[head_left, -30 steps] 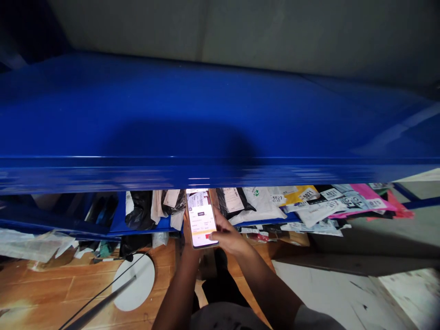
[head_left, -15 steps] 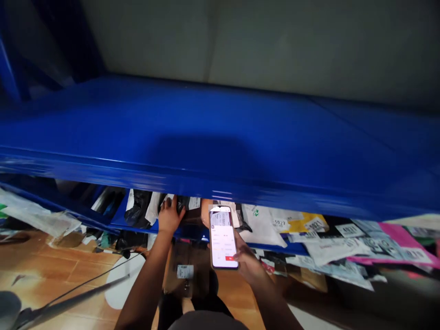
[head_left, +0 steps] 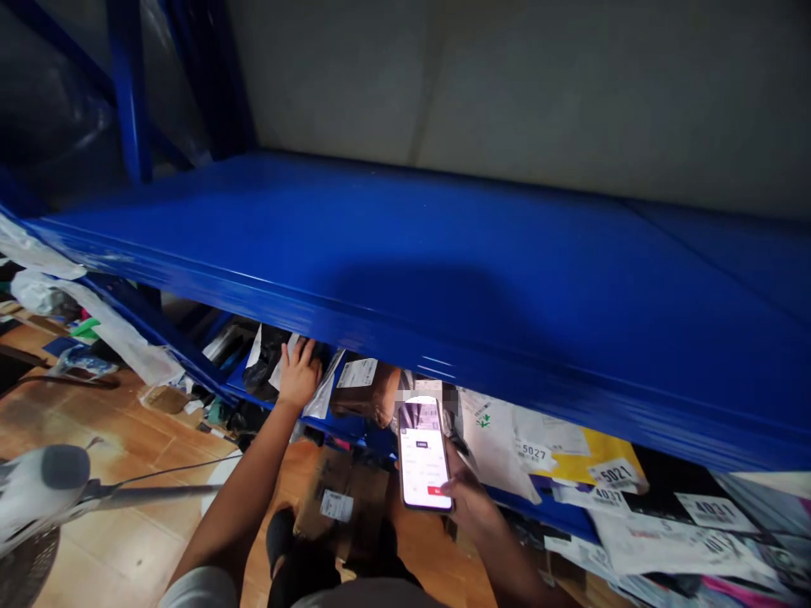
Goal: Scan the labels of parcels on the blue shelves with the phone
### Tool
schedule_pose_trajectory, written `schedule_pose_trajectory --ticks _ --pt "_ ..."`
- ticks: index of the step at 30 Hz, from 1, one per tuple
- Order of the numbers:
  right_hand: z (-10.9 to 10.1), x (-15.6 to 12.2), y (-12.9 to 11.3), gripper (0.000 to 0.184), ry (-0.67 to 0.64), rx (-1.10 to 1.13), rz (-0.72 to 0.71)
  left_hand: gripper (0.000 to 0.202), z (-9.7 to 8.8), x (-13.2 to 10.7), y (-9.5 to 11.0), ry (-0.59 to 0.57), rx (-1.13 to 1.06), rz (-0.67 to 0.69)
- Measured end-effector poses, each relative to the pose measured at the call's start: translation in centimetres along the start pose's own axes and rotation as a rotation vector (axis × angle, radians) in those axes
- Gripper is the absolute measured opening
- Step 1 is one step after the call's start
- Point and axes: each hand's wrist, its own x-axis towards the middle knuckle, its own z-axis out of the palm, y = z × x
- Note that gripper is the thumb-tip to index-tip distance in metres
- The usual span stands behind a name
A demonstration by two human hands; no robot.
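Note:
In my right hand (head_left: 467,490) is a smartphone (head_left: 426,460), its lit screen facing me and my thumb by a red button low on the display. My left hand (head_left: 300,373) reaches to the shelf below, fingers stretched over a row of upright parcels. A black plastic parcel (head_left: 264,359) stands to its left, and a white mailer bag (head_left: 326,387) leans to its right. Farther right lies a brown parcel (head_left: 358,397) with a white label. Beyond the phone rests a white mailer bag (head_left: 498,443) with a green mark.
A blue metal shelf (head_left: 405,219) spans the view above my hands. Yellow and white parcels with number labels, such as 5021 (head_left: 614,473), lie at right. A cardboard box (head_left: 342,498) is on the floor by my feet; a fan (head_left: 44,498) stands at left.
The view has shifted left, so shelf and parcels appear farther right. My left hand has moved left along the parcels, uncovering the white mailer bag and labelled brown parcel. The phone shows a small dark pop-up.

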Motion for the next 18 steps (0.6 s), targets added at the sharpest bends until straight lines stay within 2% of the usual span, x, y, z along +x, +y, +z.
schedule_pose_trajectory --ticks 3,5,9,12,18 --pt "2.1 0.0 1.2 0.094 0.032 0.010 -0.039 0.035 0.1 -0.6 0.3 -0.024 -0.036 0.134" --pt "3.6 0.3 2.2 0.096 0.069 0.032 -0.064 0.028 0.7 -0.9 0.6 -0.047 -0.074 0.180" --pt "6.7 1.5 4.6 0.096 0.146 0.076 -0.122 0.026 1.7 -1.5 1.4 -0.040 -0.172 0.146" --pt "9.0 2.8 6.1 0.093 0.196 0.079 -0.138 0.023 1.6 -2.0 2.4 -0.043 -0.329 0.130" --pt "13.3 5.8 7.0 0.081 0.301 0.084 -0.177 0.031 0.8 -2.5 2.9 -0.226 -0.494 0.280"
